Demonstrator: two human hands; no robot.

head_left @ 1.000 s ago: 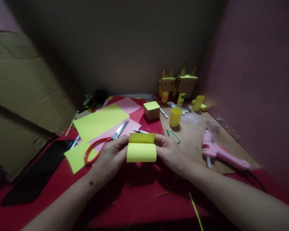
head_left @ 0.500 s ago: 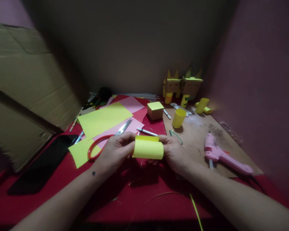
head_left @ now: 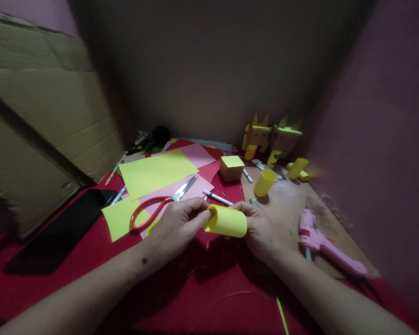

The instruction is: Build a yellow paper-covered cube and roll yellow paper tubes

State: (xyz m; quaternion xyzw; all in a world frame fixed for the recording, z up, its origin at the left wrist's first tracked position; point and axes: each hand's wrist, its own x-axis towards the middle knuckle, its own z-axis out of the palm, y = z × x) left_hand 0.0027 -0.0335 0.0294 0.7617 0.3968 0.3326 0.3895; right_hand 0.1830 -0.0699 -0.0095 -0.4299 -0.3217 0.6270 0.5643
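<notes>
Between my two hands, above the red cloth, is a yellow paper tube (head_left: pixel 228 221) lying sideways. My left hand (head_left: pixel 181 223) pinches its left rim between thumb and fingers. At the other end my right hand (head_left: pixel 260 228) grips the tube, with some fingers hidden behind it. Red-handled scissors (head_left: pixel 150 209) lie just left of my left hand, blades pointing away. Beyond the tube are a white marker (head_left: pixel 217 197) and a small cardboard box (head_left: pixel 232 170) with a yellow top. A second yellow tube (head_left: pixel 265 183) stands upright on the cardboard sheet.
Yellow paper (head_left: pixel 157 172) overlaps pink and red sheets at centre left. A dark phone-like slab (head_left: pixel 61 232) lies at the left. On the right, a pink glue gun (head_left: pixel 316 242) rests on a cardboard sheet (head_left: pixel 282 218). Two box-headed cardboard figures (head_left: pixel 284 139) stand by the back wall.
The tube has shifted slightly right and turned, so its left opening now shows. My left hand now pinches the rim at that opening. The whole view has tilted slightly.
</notes>
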